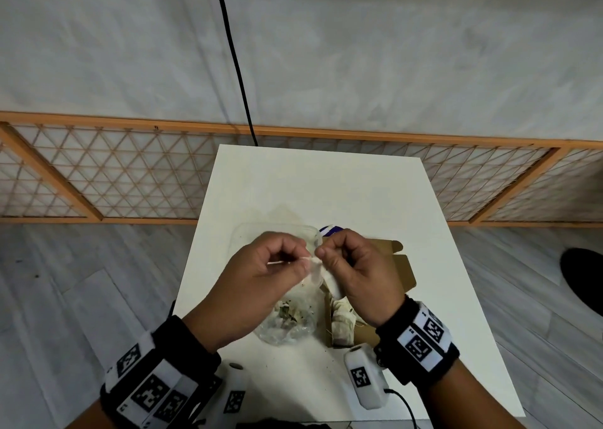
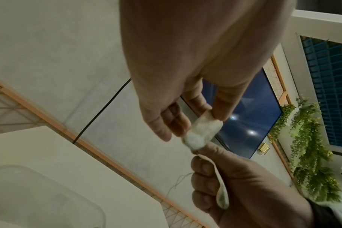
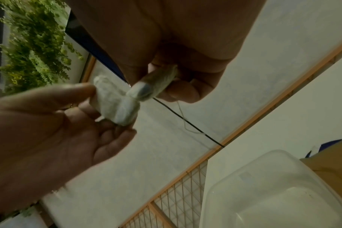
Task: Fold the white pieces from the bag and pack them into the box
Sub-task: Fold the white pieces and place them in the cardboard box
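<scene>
Head cam: both hands up over the worktop (image 1: 326,180), white piece (image 1: 318,265) strung between them. Left hand (image 1: 261,275) fingers pinch one end, right hand (image 1: 359,275) fingers curl round the other, so long axis runs hand to hand. Box (image 1: 403,267) sits right below the right hand, bag (image 1: 287,321) under the left. Imo right is nearer for the drop.
</scene>
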`<state>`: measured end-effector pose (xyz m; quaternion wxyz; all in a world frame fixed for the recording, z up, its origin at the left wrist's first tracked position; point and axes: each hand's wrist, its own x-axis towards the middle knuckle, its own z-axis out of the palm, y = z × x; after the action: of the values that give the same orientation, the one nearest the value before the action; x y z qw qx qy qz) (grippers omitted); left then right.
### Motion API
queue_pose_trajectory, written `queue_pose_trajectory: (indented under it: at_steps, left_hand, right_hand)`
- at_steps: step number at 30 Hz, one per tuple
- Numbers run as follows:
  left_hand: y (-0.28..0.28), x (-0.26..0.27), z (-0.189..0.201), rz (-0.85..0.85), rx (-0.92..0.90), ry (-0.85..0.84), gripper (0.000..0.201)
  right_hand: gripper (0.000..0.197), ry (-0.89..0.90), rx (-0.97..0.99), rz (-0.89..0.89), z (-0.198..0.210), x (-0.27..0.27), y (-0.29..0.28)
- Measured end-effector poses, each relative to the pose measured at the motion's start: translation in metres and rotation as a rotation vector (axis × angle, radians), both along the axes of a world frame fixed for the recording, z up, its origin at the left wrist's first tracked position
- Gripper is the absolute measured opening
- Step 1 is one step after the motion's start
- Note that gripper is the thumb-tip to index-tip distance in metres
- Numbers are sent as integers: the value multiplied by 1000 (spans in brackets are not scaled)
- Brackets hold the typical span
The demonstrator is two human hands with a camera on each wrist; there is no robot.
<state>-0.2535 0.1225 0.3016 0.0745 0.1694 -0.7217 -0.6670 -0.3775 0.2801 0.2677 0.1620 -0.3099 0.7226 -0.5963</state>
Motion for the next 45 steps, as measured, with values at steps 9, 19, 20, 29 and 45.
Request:
queue_pose_trajectory:
  at_steps: [9,19,20,29,45]
  left_hand:
    - [-15,-5,25,93,406,242,4]
    - [-36,6,23,163,393,63,28]
    - [-29,7,18,119,379,4,32]
    - [7,-1,-6,3,107,-65,28]
    - [3,3,2,-106,-90,-19,10]
  right_hand:
    - [12,-166,55,86,-32,18,-5]
    - [8,-282,22,-19,-22,3,8]
    - [8,-278,6,-20,-16,4,7]
    - [8,-90,-50,-5,29,23,3]
    - [6,338,216,-50,39,0,10]
